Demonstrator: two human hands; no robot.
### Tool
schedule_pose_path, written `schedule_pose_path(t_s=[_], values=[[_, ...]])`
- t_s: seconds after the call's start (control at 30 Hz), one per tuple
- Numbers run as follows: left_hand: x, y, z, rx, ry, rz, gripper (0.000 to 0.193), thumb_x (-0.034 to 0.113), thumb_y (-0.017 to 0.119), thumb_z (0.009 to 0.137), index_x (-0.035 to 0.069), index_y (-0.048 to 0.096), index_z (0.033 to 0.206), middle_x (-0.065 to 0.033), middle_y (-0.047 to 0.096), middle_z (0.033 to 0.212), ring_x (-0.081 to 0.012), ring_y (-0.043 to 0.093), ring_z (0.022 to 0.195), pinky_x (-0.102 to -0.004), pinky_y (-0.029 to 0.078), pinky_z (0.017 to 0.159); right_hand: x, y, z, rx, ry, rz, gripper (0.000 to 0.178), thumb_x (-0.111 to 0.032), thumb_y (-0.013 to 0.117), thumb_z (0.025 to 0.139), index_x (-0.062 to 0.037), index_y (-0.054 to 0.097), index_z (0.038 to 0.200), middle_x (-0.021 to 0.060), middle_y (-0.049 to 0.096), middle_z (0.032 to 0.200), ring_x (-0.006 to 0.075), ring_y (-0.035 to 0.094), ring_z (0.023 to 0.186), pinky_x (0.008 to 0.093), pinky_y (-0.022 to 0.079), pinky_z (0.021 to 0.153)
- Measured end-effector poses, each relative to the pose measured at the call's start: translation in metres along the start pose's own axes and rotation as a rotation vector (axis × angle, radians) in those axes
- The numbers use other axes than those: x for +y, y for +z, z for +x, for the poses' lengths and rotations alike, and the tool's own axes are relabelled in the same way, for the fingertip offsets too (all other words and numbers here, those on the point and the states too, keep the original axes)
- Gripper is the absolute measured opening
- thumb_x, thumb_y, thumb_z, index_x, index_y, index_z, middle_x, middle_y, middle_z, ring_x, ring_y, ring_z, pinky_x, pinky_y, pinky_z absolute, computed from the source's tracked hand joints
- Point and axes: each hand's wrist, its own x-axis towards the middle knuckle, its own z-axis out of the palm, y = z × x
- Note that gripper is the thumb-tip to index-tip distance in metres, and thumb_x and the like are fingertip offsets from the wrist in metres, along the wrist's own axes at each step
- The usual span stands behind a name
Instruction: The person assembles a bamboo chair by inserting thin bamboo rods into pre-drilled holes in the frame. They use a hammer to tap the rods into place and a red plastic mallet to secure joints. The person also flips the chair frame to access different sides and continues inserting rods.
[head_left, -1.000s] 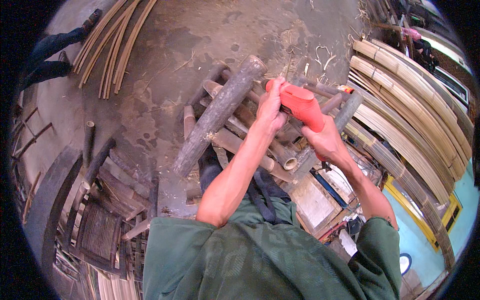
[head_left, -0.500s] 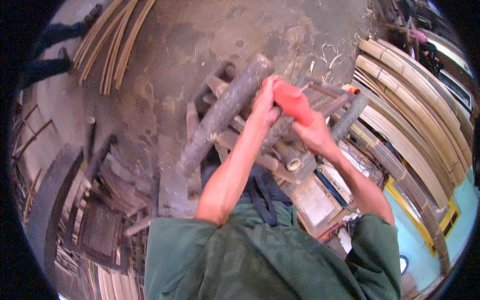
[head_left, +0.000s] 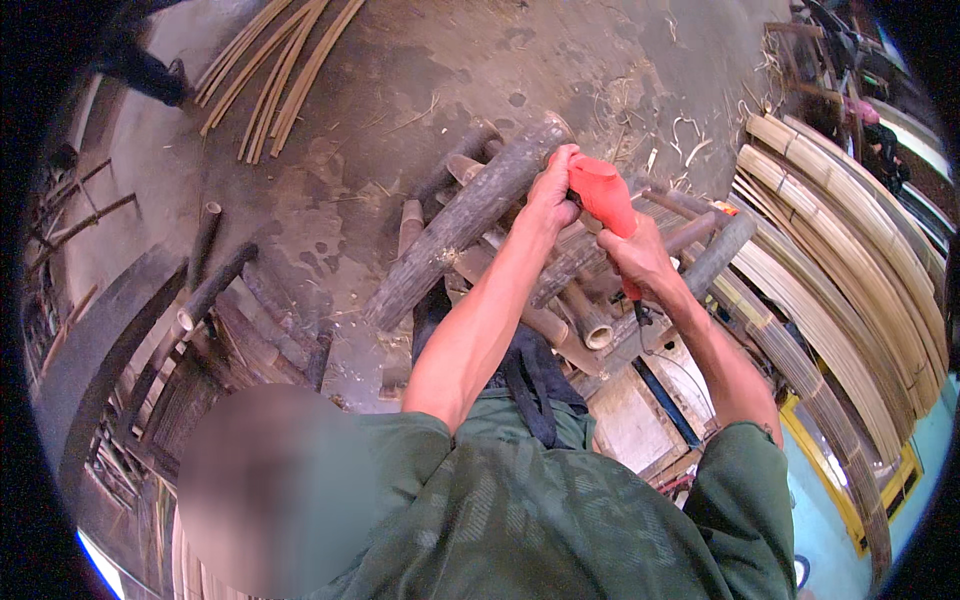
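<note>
My right hand (head_left: 640,255) is closed round the handle of a red corded power drill (head_left: 604,195). My left hand (head_left: 553,188) is wrapped at the drill's front end, its fingertips mostly hidden. Beside it lies a thick dark bamboo pole (head_left: 462,222), slanting from upper right to lower left, with pale shavings on its side. The pole is part of, or rests on, a frame of bamboo pieces; one hollow end (head_left: 598,337) shows below the drill. A cable hangs from the drill's handle. The bit and its contact point are hidden.
Bundles of bamboo strips (head_left: 850,240) curve along the right. Dark bamboo chairs (head_left: 185,320) crowd the left. Loose strips (head_left: 285,75) lie on the floor at upper left, near a person's leg (head_left: 145,72). A blurred shape (head_left: 275,490) covers the lower left.
My view has shifted, so the scene sits slightly right and, in places, lower. Both hands stay on the drill beside the pole. The blurred shape has appeared at lower left.
</note>
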Motion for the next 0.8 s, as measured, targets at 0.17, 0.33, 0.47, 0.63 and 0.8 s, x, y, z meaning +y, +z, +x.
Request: schedule_pose_path(t_s=[0.17,0.33,0.47,0.63,0.8], values=[[-0.003,0.015,-0.011,0.015,0.029,0.151,0.027,0.038,0.055,0.090,0.011,0.058,0.088,-0.0042,0.065,0.085,-0.0195,0.063,0.079,-0.0389,0.053,0.075,0.000,-0.006,-0.002,-0.039,-0.043,-0.022,0.021,-0.014,0.057,0.076,0.0015,0.056,0.091,0.0057,0.058,0.069,0.0134,0.054,0.064,0.0314,0.044,0.059],[-0.011,0.035,-0.032,0.034,0.044,0.198,0.027,0.039,0.055,0.089,0.012,0.057,0.090,-0.0049,0.065,0.088,-0.0201,0.063,0.080,-0.0409,0.053,0.077,0.001,-0.007,-0.020,-0.044,0.029,0.100,0.019,-0.014,0.056,0.076,0.0006,0.057,0.088,0.0044,0.057,0.068,0.0130,0.055,0.059,0.0314,0.044,0.054],[-0.035,0.054,-0.058,-0.019,0.082,0.126,0.019,0.031,0.057,0.090,0.012,0.056,0.089,-0.0051,0.063,0.089,-0.0195,0.062,0.083,-0.0405,0.052,0.081,-0.002,-0.027,-0.062,-0.018,0.020,0.155,0.015,-0.013,0.057,0.076,-0.0014,0.055,0.085,0.0026,0.055,0.065,0.0109,0.052,0.053,0.0298,0.042,0.048],[-0.100,0.110,-0.152,-0.073,0.007,0.183,0.025,0.034,0.063,0.090,0.009,0.058,0.093,-0.0049,0.062,0.089,-0.0182,0.061,0.084,-0.0356,0.051,0.080,-0.003,-0.064,-0.180,0.035,0.031,0.158,0.023,-0.015,0.061,0.075,-0.0017,0.056,0.093,0.0006,0.056,0.069,0.0108,0.054,0.059,0.0276,0.045,0.055],[-0.146,0.114,-0.219,-0.213,-0.229,0.229,0.028,0.032,0.063,0.090,0.007,0.054,0.099,-0.0041,0.059,0.090,-0.0151,0.059,0.083,-0.0322,0.052,0.077,0.069,-0.029,-0.281,0.011,-0.053,0.588,0.067,-0.037,0.076,0.072,-0.0036,0.048,0.123,0.0055,0.062,0.078,0.0121,0.060,0.065,0.0257,0.049,0.055]])
